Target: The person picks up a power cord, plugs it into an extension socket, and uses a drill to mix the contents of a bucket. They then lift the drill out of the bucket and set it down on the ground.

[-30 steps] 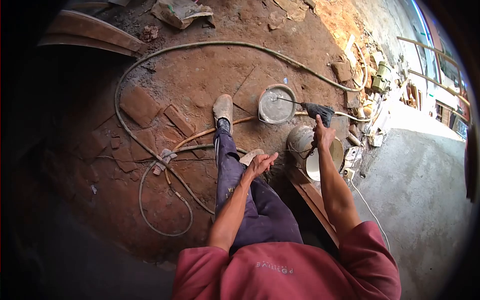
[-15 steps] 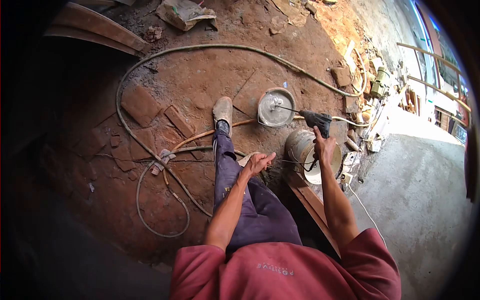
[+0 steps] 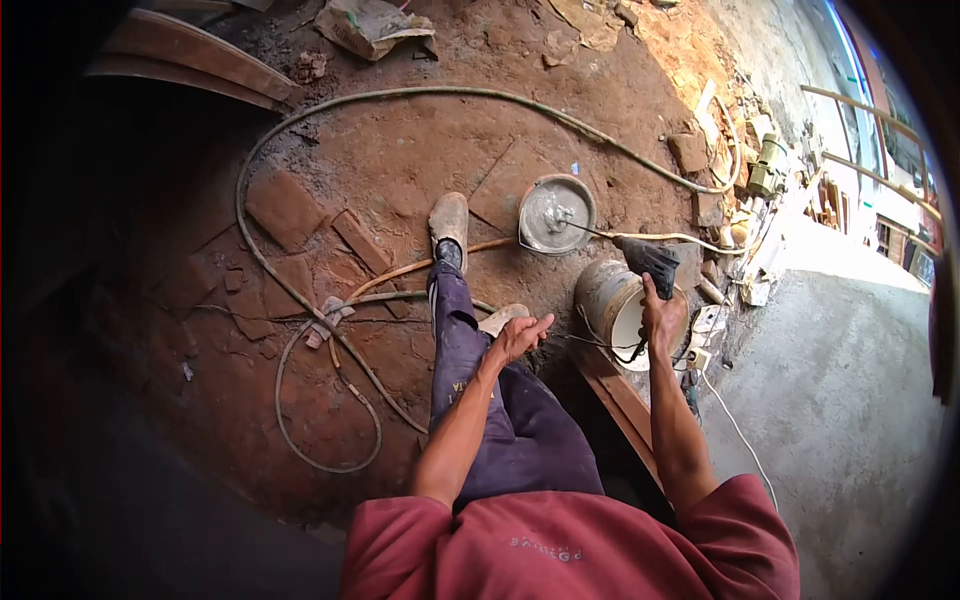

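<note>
Left hand (image 3: 520,336) hangs loose over the knee, fingers half curled, nothing in it. Right hand (image 3: 662,318) is wrapped round the grip of a power drill (image 3: 648,258) with a long mixing rod on it. Right under that hand sits a dirty bucket (image 3: 612,300), white inside, can't make out any contents. Further out, past the drill, the rod's tip sits in a smaller pail (image 3: 556,214) full of grey slurry. Hose (image 3: 300,300) loops off to the left of the hands; the stuff piled far right is too jumbled to identify
</note>
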Demonstrator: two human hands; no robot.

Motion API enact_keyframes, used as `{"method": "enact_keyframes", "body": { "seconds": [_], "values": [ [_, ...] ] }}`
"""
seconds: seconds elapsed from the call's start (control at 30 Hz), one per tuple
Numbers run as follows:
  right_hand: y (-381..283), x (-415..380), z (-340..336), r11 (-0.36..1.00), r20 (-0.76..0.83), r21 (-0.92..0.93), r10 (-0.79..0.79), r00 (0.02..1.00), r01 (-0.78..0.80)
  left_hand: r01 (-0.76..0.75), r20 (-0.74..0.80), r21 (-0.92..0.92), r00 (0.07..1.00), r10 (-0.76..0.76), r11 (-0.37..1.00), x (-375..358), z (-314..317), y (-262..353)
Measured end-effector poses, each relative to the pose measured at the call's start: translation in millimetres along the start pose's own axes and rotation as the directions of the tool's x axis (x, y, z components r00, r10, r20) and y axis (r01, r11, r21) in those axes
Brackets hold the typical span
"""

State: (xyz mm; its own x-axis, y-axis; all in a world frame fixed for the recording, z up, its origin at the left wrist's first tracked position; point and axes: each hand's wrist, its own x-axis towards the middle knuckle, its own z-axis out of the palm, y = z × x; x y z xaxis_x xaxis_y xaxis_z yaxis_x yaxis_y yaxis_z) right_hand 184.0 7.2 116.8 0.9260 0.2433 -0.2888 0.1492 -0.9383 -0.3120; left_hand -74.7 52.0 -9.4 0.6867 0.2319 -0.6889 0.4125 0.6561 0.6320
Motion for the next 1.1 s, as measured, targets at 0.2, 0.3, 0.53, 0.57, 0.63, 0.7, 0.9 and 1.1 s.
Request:
{"method": "enact_keyframes", "body": {
  "seconds": [0.2,0.3,0.53,0.57,0.63,0.7,0.9,1.1],
  "values": [
    [-11,15,34,0.993,-0.065,-0.081,-0.09,0.994,0.085,0.026,0.035,0.129,0.999,-0.03,0.991,-11,10,1],
    [-24,-5,8,0.98,0.006,-0.072,-0.184,0.983,0.184,0.022,0.003,0.068,1.0,-0.022,0.997,-8,8,5],
    [-18,4,41,0.976,-0.009,-0.026,-0.217,0.976,0.217,0.008,0.019,0.169,1.0,-0.011,0.986,-5,12,9],
    [-20,3,27,0.975,0.013,-0.041,-0.218,0.976,0.218,-0.007,0.01,0.146,1.0,0.006,0.989,-5,12,7],
    [-37,-12,-13,0.981,0.012,-0.079,-0.177,0.984,0.178,0.017,0.039,0.115,0.999,-0.021,0.993,0,10,7],
    [-6,-1,-25,0.984,-0.002,-0.054,-0.171,0.985,0.17,0.046,0.065,0.084,0.997,-0.052,0.995,-1,11,9],
    [-3,-9,-50,0.981,0.01,0.009,-0.196,0.981,0.196,0.036,0.099,0.103,0.994,-0.046,0.994,7,13,6],
    [-5,-10,-36,0.974,0.023,-0.108,-0.199,0.98,0.2,0.026,0.087,0.125,0.996,-0.037,0.992,3,13,9]
  ]
}}
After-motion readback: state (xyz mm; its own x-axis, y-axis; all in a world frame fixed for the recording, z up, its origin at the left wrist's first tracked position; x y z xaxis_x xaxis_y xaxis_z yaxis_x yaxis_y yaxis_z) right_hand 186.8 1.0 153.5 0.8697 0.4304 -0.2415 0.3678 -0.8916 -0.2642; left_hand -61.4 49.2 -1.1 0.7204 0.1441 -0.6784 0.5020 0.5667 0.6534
